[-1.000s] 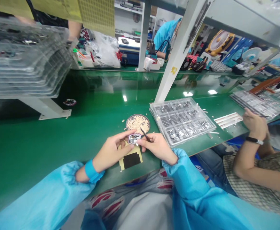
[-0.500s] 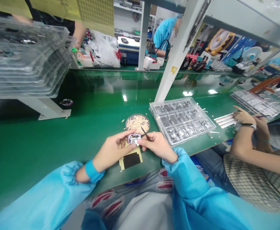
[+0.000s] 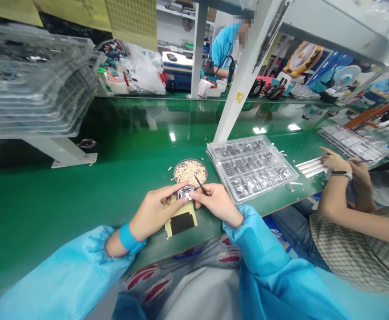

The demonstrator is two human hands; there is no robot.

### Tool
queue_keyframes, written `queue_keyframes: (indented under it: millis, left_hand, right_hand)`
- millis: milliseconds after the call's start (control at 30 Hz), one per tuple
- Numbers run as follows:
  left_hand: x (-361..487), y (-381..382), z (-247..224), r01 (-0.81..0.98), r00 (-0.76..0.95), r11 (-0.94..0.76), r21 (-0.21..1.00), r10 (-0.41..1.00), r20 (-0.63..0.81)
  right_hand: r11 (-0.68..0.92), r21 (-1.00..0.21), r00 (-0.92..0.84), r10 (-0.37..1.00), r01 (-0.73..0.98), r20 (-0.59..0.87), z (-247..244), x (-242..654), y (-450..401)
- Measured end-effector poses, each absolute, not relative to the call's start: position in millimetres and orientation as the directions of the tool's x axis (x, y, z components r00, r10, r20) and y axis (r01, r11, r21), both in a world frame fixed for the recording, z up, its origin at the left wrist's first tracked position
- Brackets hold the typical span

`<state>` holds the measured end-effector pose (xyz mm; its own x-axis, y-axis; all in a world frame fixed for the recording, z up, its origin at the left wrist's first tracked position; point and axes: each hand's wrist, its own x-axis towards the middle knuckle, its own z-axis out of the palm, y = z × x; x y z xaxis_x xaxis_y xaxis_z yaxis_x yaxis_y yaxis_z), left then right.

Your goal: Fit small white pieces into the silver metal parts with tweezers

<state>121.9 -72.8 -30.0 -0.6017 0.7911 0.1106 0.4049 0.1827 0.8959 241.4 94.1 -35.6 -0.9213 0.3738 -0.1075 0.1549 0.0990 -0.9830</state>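
Small electronic module (image 3: 185,192) at lower centre of frame, above black pad (image 3: 182,223) with yellow taped edges. Left hand (image 3: 152,211): thumb and fingers pinching module's left side. Right hand (image 3: 217,204): thumb pressed to module's right side, dark slender tool (image 3: 200,185) held in curled fingers, tip pointing up-left. Round dish (image 3: 174,173) of pale bits just beyond. Clear compartment trays (image 3: 221,178) stacked right of centre.

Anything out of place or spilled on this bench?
Yes. A few pale bits lie on the bench outside the round dish that holds many like them, so they look spilled. Loose white strips lie untidily beside the clear trays. The device in the left hand is too small to judge for damage.
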Motion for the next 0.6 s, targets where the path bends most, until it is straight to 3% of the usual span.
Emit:
queue_keyframes:
  millis: [167, 367, 467, 600]
  left_hand:
    - [122, -74, -35, 0.157, -0.644, 0.132, 0.979, 0.765, 0.000]
    - [126, -71, -28, -0.139, -0.572, -0.027, 0.990, 0.818, -0.058]
    - [129, -70, -26, -0.062, -0.585, -0.090, 0.994, 0.810, 0.037]
    - [131, -70, -30, 0.116, -0.626, -0.065, 0.991, 0.770, 0.124]
  right_hand:
    - [0.159, -0.984, -0.836, 0.548, 0.082, 0.019, -35, 239, 84]
    - [0.035, -0.999, -0.839, 0.543, -0.028, 0.043, -33, 234, 72]
    - [-0.032, -0.998, -0.859, 0.511, -0.057, 0.033, -36, 231, 68]
    - [0.036, -0.999, -0.857, 0.514, -0.012, 0.029, -36, 231, 68]
